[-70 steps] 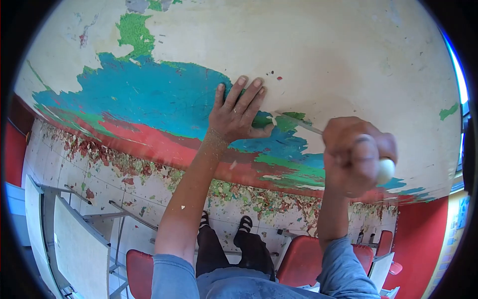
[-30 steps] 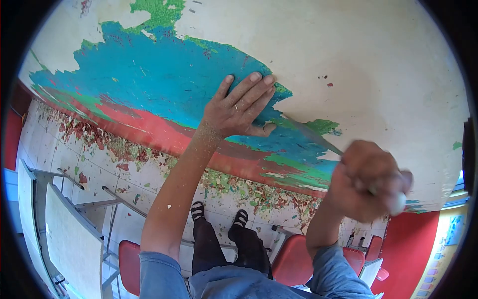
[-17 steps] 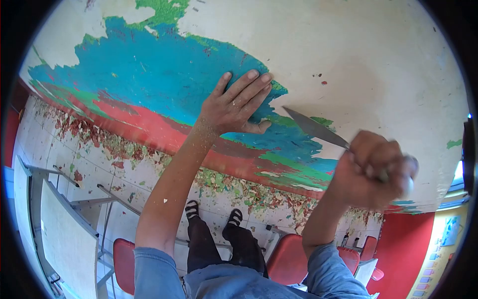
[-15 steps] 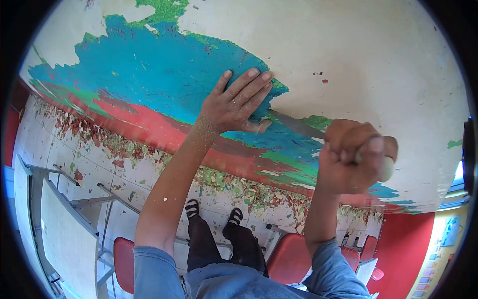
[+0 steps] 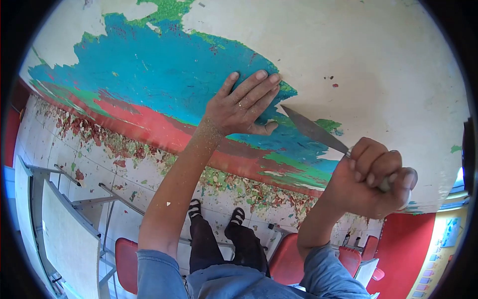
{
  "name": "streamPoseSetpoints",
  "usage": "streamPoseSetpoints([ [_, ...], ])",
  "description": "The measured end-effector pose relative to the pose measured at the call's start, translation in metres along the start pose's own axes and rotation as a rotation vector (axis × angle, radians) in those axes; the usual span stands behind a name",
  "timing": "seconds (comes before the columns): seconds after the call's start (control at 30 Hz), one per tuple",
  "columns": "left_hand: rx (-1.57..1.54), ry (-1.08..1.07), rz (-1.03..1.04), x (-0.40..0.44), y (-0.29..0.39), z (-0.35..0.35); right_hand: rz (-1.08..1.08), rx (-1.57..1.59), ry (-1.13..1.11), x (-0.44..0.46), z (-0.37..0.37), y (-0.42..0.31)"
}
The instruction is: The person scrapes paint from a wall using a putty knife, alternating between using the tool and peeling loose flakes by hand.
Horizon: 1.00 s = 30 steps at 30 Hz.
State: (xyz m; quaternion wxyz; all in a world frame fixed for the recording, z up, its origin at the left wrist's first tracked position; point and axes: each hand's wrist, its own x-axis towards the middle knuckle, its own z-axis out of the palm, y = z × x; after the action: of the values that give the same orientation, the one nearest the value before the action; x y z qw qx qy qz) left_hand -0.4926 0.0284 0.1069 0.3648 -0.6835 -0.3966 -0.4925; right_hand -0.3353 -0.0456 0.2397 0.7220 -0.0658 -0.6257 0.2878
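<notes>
My left hand [image 5: 244, 103] lies flat on the wall, fingers stretched out across a patch of blue paint [image 5: 149, 70]. Paint dust speckles its wrist. In my closed right hand [image 5: 376, 177] is a scraper [image 5: 314, 130] with a grey, tapering blade; the fist hides most of its handle. The blade's tip points up and left, close to the blue paint's ragged edge, just right of my left thumb. Whether the tip touches the wall I cannot tell. Green remnants [image 5: 328, 124] of paint show beside the blade.
Bare cream wall [image 5: 358, 45] spreads above and to the right, with a red band [image 5: 144, 124] along the bottom. Paint flakes [image 5: 124, 144] litter the tiled floor. Desks [image 5: 69, 229] stand at left, and red chairs [image 5: 289, 256] are near my legs.
My right hand has moved right and down with the scraper, drawing the blade back from beside my left thumb. My left hand appears slightly further right, along with a small view shift.
</notes>
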Motion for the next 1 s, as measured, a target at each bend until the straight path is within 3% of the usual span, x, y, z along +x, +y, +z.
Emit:
streamPoseSetpoints([
  [0.07, -0.002, -0.008, -0.009, -0.002, 0.001, -0.001, 0.055, 0.048, 0.101, -0.002, 0.000, 0.005],
  [0.47, 0.007, 0.008, 0.002, -0.002, 0.000, 0.001, -0.016, 0.027, 0.047, 0.030, -0.004, -0.031],
  [0.6, 0.002, 0.001, 0.001, -0.001, 0.000, 0.001, 0.081, -0.020, -0.174, 0.032, 0.002, -0.023],
  [0.73, 0.005, 0.005, -0.005, -0.001, 0.000, -0.001, 0.068, 0.009, -0.002, 0.035, 0.003, -0.006],
  [1.0, 0.002, 0.019, -0.008, -0.001, 0.000, 0.002, 0.078, -0.072, -0.213, 0.075, -0.029, -0.066],
])
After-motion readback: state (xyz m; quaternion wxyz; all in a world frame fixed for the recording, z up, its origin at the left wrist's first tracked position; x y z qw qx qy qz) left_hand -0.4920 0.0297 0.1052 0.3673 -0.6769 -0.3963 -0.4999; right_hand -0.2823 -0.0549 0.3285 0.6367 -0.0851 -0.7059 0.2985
